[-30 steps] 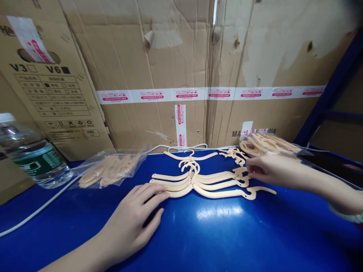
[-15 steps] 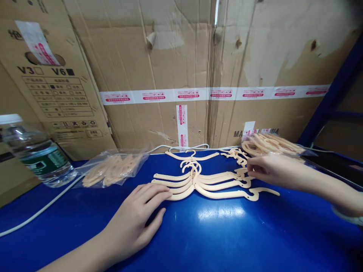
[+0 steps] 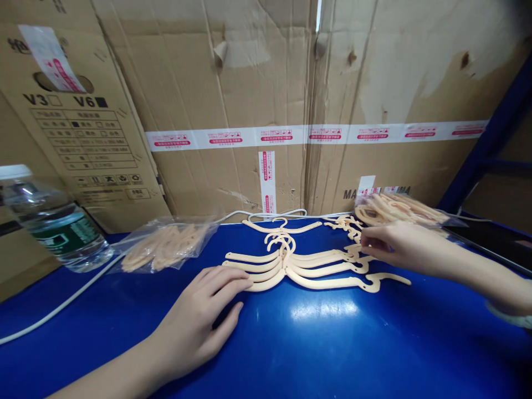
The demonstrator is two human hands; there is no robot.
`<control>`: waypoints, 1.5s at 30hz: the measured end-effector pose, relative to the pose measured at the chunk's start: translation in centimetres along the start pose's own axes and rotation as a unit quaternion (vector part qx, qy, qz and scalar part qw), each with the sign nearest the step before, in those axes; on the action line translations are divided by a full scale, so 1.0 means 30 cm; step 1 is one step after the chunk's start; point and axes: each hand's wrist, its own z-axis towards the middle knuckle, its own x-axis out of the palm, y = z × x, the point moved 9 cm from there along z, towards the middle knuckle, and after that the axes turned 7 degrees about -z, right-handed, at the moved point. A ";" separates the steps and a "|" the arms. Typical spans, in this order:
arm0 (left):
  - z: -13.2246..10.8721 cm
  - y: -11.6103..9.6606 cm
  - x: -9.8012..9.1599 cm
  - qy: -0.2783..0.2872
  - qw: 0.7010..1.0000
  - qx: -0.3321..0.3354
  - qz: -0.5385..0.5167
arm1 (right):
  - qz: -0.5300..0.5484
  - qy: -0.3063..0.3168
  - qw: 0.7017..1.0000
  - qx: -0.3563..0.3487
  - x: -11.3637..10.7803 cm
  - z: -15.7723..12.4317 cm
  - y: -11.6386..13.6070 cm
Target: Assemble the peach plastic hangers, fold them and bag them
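Observation:
Several cream plastic clothes hangers (image 3: 322,284) lie in an overlapping row on the blue table, their hooks bunched in the middle. My left hand (image 3: 203,310) lies with fingers stretched out over the left arm of the nearest hanger, fingertips touching it. Curved end pieces sit at the right tips of the hangers; the nearest end piece (image 3: 388,279) points right. Above these tips my right hand (image 3: 399,244) has its fingers curled into a pinch. What is between those fingertips is hidden. Loose small cream pieces (image 3: 344,223) lie just behind it, and a separate hanger (image 3: 301,228) lies farthest back.
A clear bag of cream parts (image 3: 166,249) lies at left, another bag of parts (image 3: 399,209) at back right. A water bottle (image 3: 58,221) stands far left beside a white cable (image 3: 62,307). Cardboard (image 3: 233,177) walls the back. A dark flat object (image 3: 490,244) lies at right.
The view has shifted very slightly. Both hands and the hangers stay nearly where they were.

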 end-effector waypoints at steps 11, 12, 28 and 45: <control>0.006 -0.007 -0.009 -0.018 1.000 0.006 -0.013 | 0.011 -0.038 0.999 -0.012 0.008 0.005 -0.004; 0.006 -0.007 -0.007 -0.016 1.000 0.008 -0.013 | 0.014 -0.043 0.999 -0.013 0.007 0.006 -0.003; -0.006 -0.004 -0.006 -0.015 1.000 0.010 -0.008 | 0.020 -0.027 0.991 -0.126 0.013 0.202 0.132; -0.014 -0.004 -0.002 -0.013 0.999 0.011 -0.041 | 0.084 -0.035 0.983 -0.160 0.026 0.390 0.164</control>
